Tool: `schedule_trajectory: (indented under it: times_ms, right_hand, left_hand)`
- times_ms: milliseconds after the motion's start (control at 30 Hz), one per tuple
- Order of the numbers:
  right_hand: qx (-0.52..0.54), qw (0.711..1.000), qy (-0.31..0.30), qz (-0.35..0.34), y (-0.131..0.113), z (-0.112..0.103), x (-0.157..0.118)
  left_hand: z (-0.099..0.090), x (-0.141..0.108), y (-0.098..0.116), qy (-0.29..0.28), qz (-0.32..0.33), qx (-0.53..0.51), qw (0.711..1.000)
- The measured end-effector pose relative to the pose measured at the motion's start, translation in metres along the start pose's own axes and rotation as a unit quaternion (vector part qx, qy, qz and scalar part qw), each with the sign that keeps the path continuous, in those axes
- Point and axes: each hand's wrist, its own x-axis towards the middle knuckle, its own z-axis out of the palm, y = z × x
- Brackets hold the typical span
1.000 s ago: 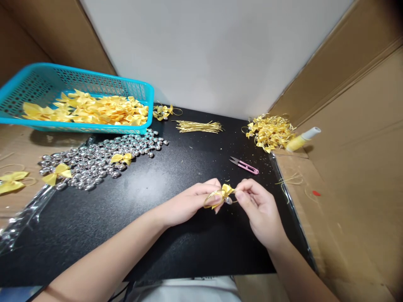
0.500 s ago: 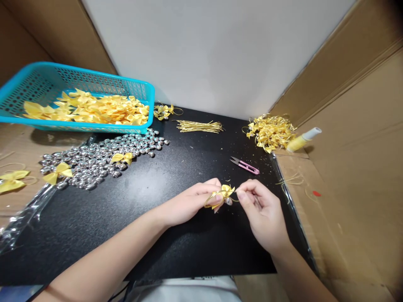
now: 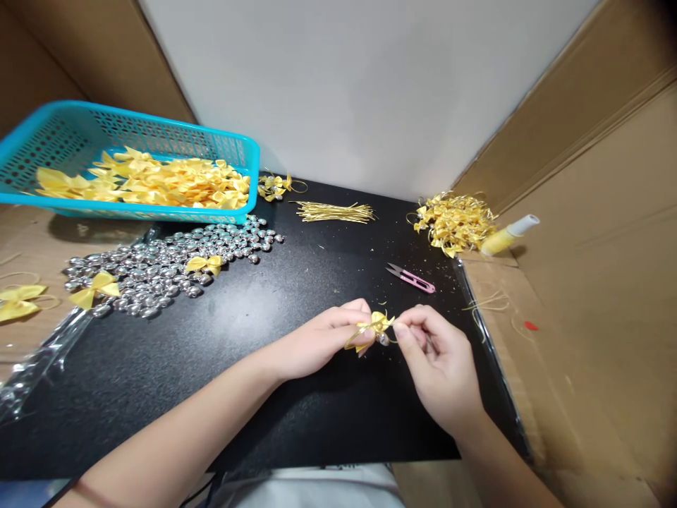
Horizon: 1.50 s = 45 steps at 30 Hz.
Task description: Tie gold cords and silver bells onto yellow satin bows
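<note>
Near the front middle of the black table (image 3: pixel 174 374), my left hand (image 3: pixel 331 337) pinches a yellow bow (image 3: pixel 379 323) with a gold cord loop. A silver bead (image 3: pixel 383 339) sits against the underside of the bow. My right hand (image 3: pixel 436 360) is just right of the bow, thumb and forefinger pressed together on the gold cord's end. The pink thread snips (image 3: pixel 415 279) lie behind my right hand. Beyond them rests a bundle of gold cords (image 3: pixel 336 212).
A blue basket (image 3: pixel 159 209) of yellow bows stands back left, with silver beads (image 3: pixel 153 271) before it. Finished-looking bows with cords (image 3: pixel 455 222) are heaped back right beside a yellow thread spool (image 3: pixel 505 238). Cardboard walls (image 3: pixel 608 183) flank the table.
My right hand has shifted slightly left, closer to the bow, and the cord loop looks smaller. My left hand stays nearly in place.
</note>
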Motion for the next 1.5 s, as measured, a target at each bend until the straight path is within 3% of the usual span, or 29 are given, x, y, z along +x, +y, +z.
schedule_trajectory:
  times_ms: [900,1133,1300,1500]
  right_hand:
    - [0.002,1.0,0.001,0.024,0.003,-0.003,-0.001]
    - [0.067,0.995,-0.022,0.065,0.001,0.003,-0.003]
    - [0.224,0.965,-0.049,0.128,0.008,0.01,-0.001]
    - [0.427,0.879,-0.073,0.198,0.008,0.019,0.001]
  left_hand:
    - [0.001,0.0,0.003,0.007,0.015,-0.02,1.0]
    - [0.002,0.001,0.001,0.002,0.008,-0.024,1.0]
    - [0.004,0.001,0.001,-0.003,0.017,-0.042,0.999]
    - [0.005,0.001,0.0,0.0,0.036,-0.072,0.997]
